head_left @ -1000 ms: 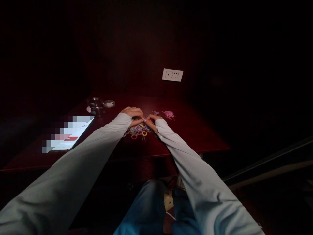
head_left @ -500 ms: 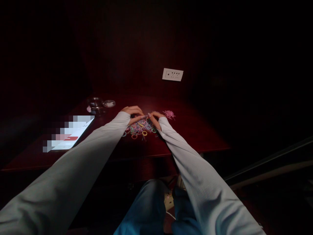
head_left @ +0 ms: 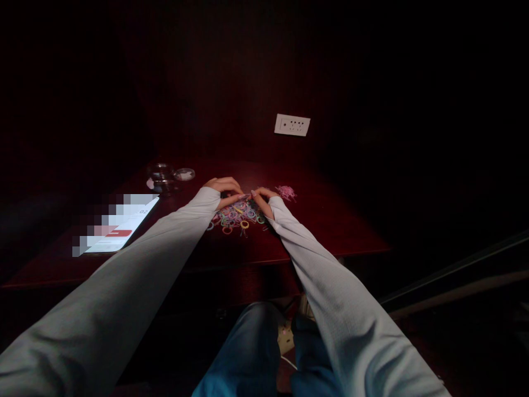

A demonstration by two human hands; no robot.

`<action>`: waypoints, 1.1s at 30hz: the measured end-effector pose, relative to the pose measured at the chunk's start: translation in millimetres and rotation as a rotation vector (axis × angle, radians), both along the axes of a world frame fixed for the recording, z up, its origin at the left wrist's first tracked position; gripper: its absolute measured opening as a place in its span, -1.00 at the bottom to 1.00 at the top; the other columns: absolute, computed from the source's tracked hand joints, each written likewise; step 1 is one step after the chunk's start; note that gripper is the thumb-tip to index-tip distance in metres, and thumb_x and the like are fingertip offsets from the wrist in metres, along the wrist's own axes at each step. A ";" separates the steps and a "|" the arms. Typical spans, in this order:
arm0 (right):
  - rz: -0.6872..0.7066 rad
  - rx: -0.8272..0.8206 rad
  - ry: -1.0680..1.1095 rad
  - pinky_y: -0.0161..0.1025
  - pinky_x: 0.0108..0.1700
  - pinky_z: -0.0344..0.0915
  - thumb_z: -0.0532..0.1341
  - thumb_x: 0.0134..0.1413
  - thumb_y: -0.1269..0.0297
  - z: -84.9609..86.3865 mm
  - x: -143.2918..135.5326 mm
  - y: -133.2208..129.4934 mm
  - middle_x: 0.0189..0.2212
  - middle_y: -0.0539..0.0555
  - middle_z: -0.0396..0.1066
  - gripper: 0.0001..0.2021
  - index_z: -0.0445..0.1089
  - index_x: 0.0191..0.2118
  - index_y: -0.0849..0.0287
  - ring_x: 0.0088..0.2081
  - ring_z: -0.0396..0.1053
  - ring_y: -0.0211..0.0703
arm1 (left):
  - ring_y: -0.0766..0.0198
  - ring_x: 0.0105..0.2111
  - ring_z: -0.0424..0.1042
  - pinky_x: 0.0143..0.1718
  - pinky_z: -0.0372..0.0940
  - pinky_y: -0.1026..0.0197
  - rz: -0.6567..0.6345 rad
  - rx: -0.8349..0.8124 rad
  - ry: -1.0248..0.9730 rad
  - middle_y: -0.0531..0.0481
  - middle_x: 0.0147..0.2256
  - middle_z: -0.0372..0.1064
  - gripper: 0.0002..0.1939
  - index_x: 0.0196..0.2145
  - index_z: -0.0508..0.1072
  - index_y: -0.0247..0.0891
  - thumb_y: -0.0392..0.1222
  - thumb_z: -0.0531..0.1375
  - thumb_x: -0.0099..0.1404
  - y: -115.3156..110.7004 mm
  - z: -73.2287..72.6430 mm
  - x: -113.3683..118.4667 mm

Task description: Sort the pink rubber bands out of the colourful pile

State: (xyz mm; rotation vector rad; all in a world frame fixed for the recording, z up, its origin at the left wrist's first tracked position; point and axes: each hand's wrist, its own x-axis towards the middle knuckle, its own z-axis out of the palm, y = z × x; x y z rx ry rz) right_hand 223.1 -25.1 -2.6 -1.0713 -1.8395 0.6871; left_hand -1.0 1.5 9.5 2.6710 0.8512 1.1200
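Note:
A mixed pile of small coloured hair ties [head_left: 236, 218] lies on the dark red table [head_left: 322, 226], with yellow, green, orange and purple rings among them. Over its far side, my left hand [head_left: 225, 189] bends inward, thumb and fingers closed in a pinch. My right hand [head_left: 263, 197] meets it from the right, also pinching, its fingertips almost touching the left ones. Whatever is between the fingertips is too small to make out. Just beyond my right hand sits a separate heap of pink hair ties [head_left: 286, 192].
At the back left stands a clear jar [head_left: 161, 177] beside a round clear lid [head_left: 184, 175]. A phone with a lit screen [head_left: 124, 223] lies left of my left forearm. A white socket plate [head_left: 292, 125] is on the wall behind the table.
My fingertips have shifted slightly where they meet above the pile. Both hands otherwise keep their place, and the two piles look the same.

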 end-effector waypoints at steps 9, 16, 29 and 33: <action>0.020 0.026 0.012 -0.25 -0.30 0.18 0.15 0.24 -0.21 -3.9 1.6 2.5 -0.47 0.04 0.40 -0.51 0.51 -0.36 0.14 -0.37 0.29 -0.18 | 0.34 -0.43 0.45 -0.28 0.30 0.24 0.007 0.010 0.001 -0.08 -0.21 0.59 -0.66 -0.27 0.64 -0.21 0.08 0.20 0.43 -2.8 2.1 0.6; 0.001 0.037 0.008 -0.25 -0.30 0.16 0.14 0.21 -0.28 -3.1 1.0 1.2 -0.45 0.04 0.40 -0.47 0.49 -0.36 0.13 -0.38 0.27 -0.19 | 0.36 -0.45 0.43 -0.28 0.29 0.24 0.033 0.029 0.011 -0.05 -0.22 0.60 -0.65 -0.29 0.63 -0.20 0.10 0.20 0.42 -7.6 5.3 0.5; -0.061 0.056 0.130 -0.23 -0.26 0.25 0.14 0.18 -0.32 -11.9 6.3 13.3 -0.46 0.02 0.42 -0.47 0.48 -0.36 0.10 -0.36 0.33 -0.16 | 0.32 -0.40 0.47 -0.20 0.24 0.19 0.130 0.016 0.004 0.00 -0.28 0.59 -0.64 -0.40 0.60 -0.20 -0.01 0.13 0.44 -6.1 1.7 1.6; -0.021 0.083 0.088 -0.19 -0.16 0.32 0.13 0.27 -0.22 -14.1 7.2 14.2 -0.36 0.06 0.53 -0.51 0.57 -0.28 0.11 -0.26 0.43 -0.10 | 0.31 -0.37 0.49 -0.14 0.22 0.17 0.172 -0.011 0.040 0.04 -0.38 0.57 -0.48 -0.48 0.57 -0.19 -0.03 -0.01 0.53 -17.2 6.7 2.8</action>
